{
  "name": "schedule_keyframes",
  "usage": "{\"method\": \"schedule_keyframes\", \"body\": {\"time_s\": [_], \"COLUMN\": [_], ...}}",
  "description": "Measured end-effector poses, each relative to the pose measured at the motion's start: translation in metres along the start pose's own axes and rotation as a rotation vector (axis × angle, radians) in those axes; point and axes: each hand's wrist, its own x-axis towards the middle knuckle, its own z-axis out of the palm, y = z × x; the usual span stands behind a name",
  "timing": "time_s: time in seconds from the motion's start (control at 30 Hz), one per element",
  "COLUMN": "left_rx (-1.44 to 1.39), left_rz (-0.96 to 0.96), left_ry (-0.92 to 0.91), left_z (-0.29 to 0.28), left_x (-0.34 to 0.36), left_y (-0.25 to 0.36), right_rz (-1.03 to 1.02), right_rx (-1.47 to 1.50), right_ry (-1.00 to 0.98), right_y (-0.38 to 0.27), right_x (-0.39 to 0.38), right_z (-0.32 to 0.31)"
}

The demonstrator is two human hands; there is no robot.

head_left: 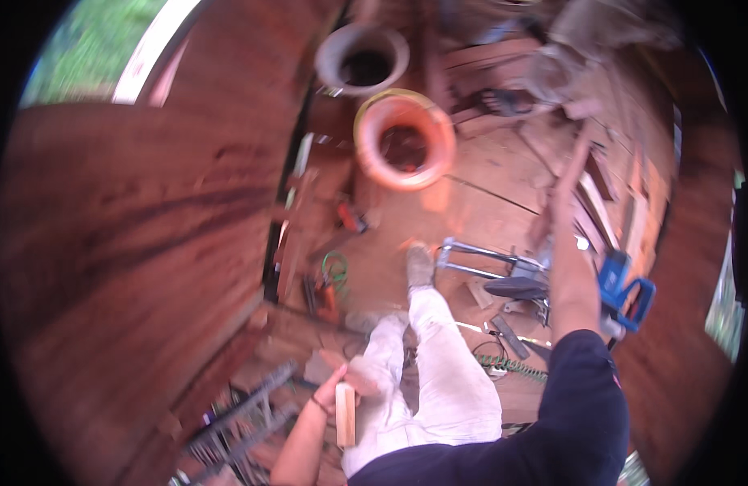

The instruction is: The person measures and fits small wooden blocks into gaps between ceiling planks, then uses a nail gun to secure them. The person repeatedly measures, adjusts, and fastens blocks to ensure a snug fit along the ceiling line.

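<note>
My left hand [332,389], low in the view, is closed on a pale wooden block [345,417] beside my legs. A flat brown wooden piece [360,377] is at the same hand. My right arm reaches up and right past a blue power saw [622,292] with metal rails. My right hand [550,217] is blurred by motion near long wooden strips [593,202]; I cannot tell whether it holds the thin piece angled above it.
Two ring-rimmed round openings [405,176] stand at the top centre. A person's sandalled foot [504,101] and pale clothing are top right. Orange tools [325,301], green coiled hoses [504,364] and a metal frame [244,413] lie around me. Plywood walls [131,267] flank the floor.
</note>
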Motion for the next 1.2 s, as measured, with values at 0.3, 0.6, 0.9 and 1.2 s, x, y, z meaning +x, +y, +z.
{"method": "schedule_keyframes", "body": {"time_s": [0.3, 0.6, 0.9, 1.2], "left_rx": [-0.532, -0.943, -1.026, -1.004], "left_rz": [0.278, 0.389, 0.506, 0.388], "left_ry": [-0.125, -0.071, -0.422, -0.467], "left_z": [0.015, 0.007, 0.004, 0.004], "left_x": [0.044, 0.156, 0.146, 0.157], "left_y": [-0.058, -0.11, -0.107, -0.108], "right_rz": [-0.8, -1.209, -0.433, -0.467], "right_rx": [-0.833, -0.938, -0.539, -0.18], "right_ry": [-0.497, -1.016, -1.46, -1.478], "right_y": [0.024, -0.004, -0.033, -0.028], "right_x": [-0.201, -0.447, -0.468, -0.554], "right_z": [0.152, 0.452, 0.578, 0.484]}}
